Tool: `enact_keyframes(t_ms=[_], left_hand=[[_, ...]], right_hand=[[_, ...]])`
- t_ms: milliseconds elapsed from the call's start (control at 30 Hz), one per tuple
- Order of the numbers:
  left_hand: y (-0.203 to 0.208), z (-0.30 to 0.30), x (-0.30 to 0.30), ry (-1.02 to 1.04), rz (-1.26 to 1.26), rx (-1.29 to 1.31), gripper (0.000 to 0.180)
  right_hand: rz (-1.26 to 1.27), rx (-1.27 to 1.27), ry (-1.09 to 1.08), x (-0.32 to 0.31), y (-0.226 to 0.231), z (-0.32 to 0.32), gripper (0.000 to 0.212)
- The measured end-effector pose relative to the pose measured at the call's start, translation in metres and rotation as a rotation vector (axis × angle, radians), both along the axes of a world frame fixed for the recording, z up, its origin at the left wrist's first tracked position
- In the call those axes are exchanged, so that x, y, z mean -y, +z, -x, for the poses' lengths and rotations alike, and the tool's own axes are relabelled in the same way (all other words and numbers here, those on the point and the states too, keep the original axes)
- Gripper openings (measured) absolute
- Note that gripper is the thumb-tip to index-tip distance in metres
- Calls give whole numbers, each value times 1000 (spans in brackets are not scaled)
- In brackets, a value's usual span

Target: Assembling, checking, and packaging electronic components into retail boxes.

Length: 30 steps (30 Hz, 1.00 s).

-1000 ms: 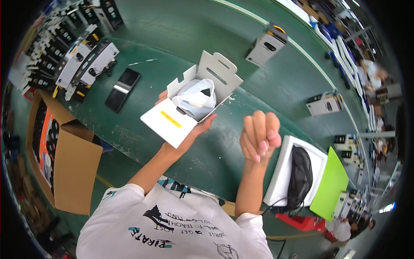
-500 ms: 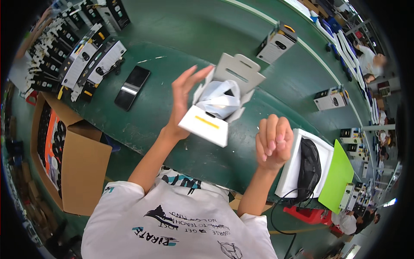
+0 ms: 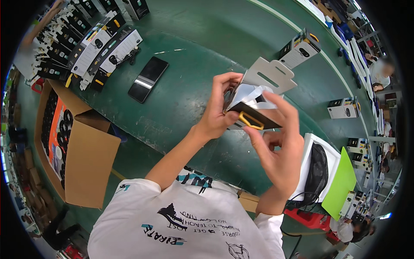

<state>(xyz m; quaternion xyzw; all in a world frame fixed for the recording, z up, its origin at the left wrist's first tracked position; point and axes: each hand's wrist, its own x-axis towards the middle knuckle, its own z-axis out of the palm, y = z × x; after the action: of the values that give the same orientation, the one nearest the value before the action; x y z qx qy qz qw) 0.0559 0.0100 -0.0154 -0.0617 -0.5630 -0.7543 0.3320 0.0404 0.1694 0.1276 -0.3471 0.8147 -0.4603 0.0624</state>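
Above the table I hold an open carton (image 3: pixel 271 77) with a white tuck flap standing up at its far side. Inside it lies an item in a pale, crinkled wrap (image 3: pixel 249 93); the wrap hides most of it. My left hand (image 3: pixel 219 105) is closed around the carton's left side, its thumb at the near edge. My right hand (image 3: pixel 282 149) is at the right side, index finger over the opening and thumb beside a yellow loop (image 3: pixel 251 121) on the dark near flap. The hand's other fingers are curled.
A black phone (image 3: pixel 148 80) lies on the green table (image 3: pixel 172 110). Packed cartons (image 3: pixel 101 49) stand at left, above a brown cardboard box (image 3: pixel 92 155) of dark parts. At right are a white tray (image 3: pixel 305 162) with a black mesh pouch (image 3: pixel 317 170), and a green board (image 3: pixel 340 187).
The near flap has turned from its white face to its dark face with the yellow loop. My left hand has closed on the carton, and my right hand has come up to it.
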Motion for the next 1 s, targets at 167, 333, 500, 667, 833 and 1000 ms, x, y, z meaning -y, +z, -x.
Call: enact_keyframes(t_ms=[167, 333, 500, 667, 833, 1000], left_hand=[[0, 0, 1, 38, 31, -12, 83], [16, -5, -6, 72, 6, 54, 67], [0, -1, -18, 244, 65, -45, 53], [2, 1, 1, 95, 186, -135, 41], [17, -3, -4, 31, 190, 14, 45], [14, 3, -3, 68, 173, 49, 43]], right_hand=[[-62, -5, -8, 3, 1, 3, 66], [29, -643, -163, 16, -14, 8, 36], [-198, -495, -157, 13, -15, 3, 28], [56, -474, -52, -3, -50, 28, 25], [659, 61, -168, 5, -94, 36, 25], [497, 243, -85, 26, -103, 24, 43]])
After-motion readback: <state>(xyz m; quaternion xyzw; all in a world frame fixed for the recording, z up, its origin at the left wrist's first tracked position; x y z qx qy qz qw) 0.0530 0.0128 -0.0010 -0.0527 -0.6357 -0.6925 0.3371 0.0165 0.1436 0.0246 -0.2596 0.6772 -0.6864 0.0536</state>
